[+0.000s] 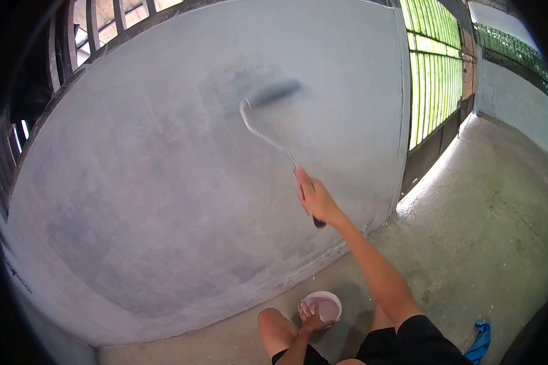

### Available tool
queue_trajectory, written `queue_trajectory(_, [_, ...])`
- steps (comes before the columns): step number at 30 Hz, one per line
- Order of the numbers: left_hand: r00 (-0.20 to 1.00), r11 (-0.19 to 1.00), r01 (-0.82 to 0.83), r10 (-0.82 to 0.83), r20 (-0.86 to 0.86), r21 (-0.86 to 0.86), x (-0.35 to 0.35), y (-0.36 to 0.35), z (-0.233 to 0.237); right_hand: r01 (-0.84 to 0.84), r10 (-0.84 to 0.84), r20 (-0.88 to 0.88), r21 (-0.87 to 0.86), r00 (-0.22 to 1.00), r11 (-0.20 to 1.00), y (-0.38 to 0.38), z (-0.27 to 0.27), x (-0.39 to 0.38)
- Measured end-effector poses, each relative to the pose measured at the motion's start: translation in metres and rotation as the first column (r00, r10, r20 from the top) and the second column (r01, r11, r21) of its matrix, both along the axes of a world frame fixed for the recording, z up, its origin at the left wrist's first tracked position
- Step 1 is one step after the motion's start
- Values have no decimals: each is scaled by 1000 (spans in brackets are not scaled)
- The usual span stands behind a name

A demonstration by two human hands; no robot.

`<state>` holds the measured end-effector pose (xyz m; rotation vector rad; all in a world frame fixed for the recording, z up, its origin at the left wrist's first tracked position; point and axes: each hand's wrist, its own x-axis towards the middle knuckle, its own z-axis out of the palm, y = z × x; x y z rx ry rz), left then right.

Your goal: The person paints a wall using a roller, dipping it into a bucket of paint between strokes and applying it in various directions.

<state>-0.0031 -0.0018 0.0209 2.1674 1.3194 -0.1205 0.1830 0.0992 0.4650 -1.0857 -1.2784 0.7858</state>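
My right hand (315, 198) is closed around the dark handle of a paint roller (265, 135). The roller's bent metal frame reaches up and left, and its grey sleeve lies against the wall (164, 182), slightly blurred. A darker, damp-looking patch shows on the wall around the sleeve. Low in the view, my left hand (310, 319) grips the near left side of a small white bucket (337, 299). Pinkish liquid is visible inside it. My knee (274, 325) is just left of that hand.
A barred gate (433, 67) with bright green behind it stands right of the wall. Concrete floor (469, 207) stretches along the right. A blue cloth (481, 342) lies at the lower right. Metal bars (106, 24) top the wall at upper left.
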Motion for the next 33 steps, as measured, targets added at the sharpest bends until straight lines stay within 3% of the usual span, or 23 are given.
queue_trajectory(3, [999, 998, 6, -3, -43, 68, 1, -3, -5, -39, 39, 7, 64, 999, 997, 6, 60, -4])
queue_trajectory(7, [997, 999, 20, -17, -80, 30, 3, 0, -1, -55, 59, -57, 75, 997, 996, 17, 67, -14])
queue_trajectory(12, [1000, 999, -6, 5, -28, -36, 1, 0, 5, 1, 2, -43, 64, 999, 998, 16, -38, -22])
queue_trajectory(16, [998, 998, 14, -11, -60, 62, 1, -1, -5, 64, -63, 40, -38, 997, 997, -12, -141, -3])
queue_trajectory(18, [995, 997, 29, -22, -99, 69, 1, -2, -5, 79, -76, 53, -47, 996, 996, -26, -162, 11])
queue_trajectory(20, [998, 1000, -27, 26, -66, -10, 3, -2, 3, -42, 18, -91, -272, 996, 961, -42, -154, 19])
queue_trajectory(21, [997, 1000, -24, 23, -72, -11, 3, 0, 0, -41, 15, -97, -273, 995, 961, -43, -145, 20])
queue_trajectory(23, [1000, 995, -2, 4, -16, 98, 0, 0, -14, -16, -10, -126, -204, 992, 979, -37, -112, 32])
queue_trajectory(25, [1000, 997, -5, 6, -3, 71, -2, -2, -14, -18, 2, -161, -96, 987, 995, -33, -60, 41])
queue_trajectory(29, [999, 998, -29, 28, 33, 53, 1, -4, -2, 38, -37, -8, 62, 999, 997, -7, 19, 63])
queue_trajectory(33, [998, 999, -44, 44, 35, 17, 2, -6, 9, 21, -19, -36, 67, 999, 998, 21, 41, 59])
